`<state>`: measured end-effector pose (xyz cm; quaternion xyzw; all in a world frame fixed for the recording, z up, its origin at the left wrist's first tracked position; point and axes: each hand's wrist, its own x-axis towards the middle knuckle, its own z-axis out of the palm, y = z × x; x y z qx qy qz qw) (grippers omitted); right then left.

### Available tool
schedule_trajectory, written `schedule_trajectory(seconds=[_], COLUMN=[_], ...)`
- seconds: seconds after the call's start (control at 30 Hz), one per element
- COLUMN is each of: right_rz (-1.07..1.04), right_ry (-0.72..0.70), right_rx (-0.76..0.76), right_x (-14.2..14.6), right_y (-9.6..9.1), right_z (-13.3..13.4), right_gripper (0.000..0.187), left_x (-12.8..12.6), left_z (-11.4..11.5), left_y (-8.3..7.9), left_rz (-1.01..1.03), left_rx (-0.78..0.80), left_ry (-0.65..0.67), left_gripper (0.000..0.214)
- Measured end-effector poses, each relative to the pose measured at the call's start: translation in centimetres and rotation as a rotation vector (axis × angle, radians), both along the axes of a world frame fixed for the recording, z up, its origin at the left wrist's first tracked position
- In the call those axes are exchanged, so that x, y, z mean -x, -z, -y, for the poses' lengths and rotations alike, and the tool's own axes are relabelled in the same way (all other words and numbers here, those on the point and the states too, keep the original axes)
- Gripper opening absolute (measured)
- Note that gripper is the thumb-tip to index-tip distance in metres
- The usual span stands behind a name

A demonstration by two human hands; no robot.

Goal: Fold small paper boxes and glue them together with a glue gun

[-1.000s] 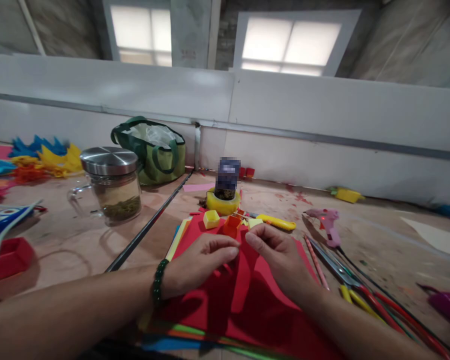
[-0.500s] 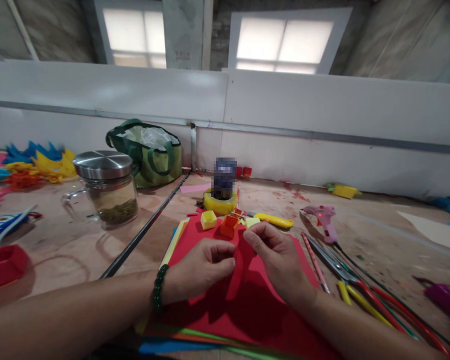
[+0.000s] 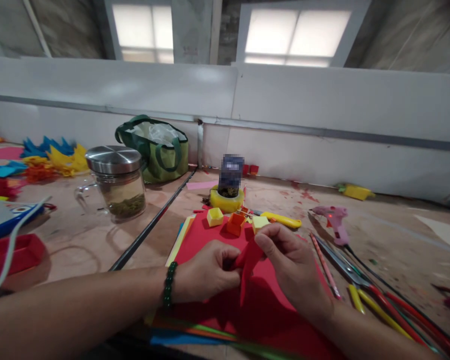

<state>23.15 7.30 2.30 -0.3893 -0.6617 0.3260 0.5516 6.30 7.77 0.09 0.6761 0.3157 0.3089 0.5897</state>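
Observation:
A strip of red paper [image 3: 249, 264] is pinched between my two hands, its lower end hanging down. My left hand [image 3: 212, 267], with a dark green bead bracelet [image 3: 169, 285] at the wrist, grips the strip's left side. Thumb and fingers of my right hand [image 3: 290, 262] close on its upper right part. Below them lies a stack of coloured sheets, with a red sheet [image 3: 270, 320] on top. Just beyond the hands are a small yellow paper box [image 3: 215, 217], an orange one [image 3: 235, 224] and a pale yellow one [image 3: 260, 223], partly behind my right fingers.
To the right lie a pencil [image 3: 325, 265], scissors [image 3: 345, 267], a yellow utility knife [image 3: 283, 220] and a pink glue gun [image 3: 333, 220]. A glass mug [image 3: 122, 192] and green bag [image 3: 172, 160] stand left. Yellow tape [image 3: 227, 202] sits at the back.
The red strip has turned and lifted between my hands, showing a bent, more upright face. The whole view has shifted slightly, so things appear farther right.

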Motion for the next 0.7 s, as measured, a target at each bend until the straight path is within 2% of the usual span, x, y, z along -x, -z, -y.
schedule_trajectory(seconds=[0.3, 0.7], right_rz=[-0.018, -0.109], right_ry=[0.030, 0.019], right_rx=[0.030, 0.127], right_x=[-0.19, -0.64], right_y=[-0.31, -0.04], right_z=[-0.14, -0.98], right_gripper=[0.028, 0.027], left_x=[-0.09, 0.30], left_z=[0.54, -0.10], left_y=[-0.42, 0.29], left_rz=[0.009, -0.057], left_rx=[0.084, -0.048], left_ry=[0.041, -0.056], left_gripper=[0.008, 0.018])
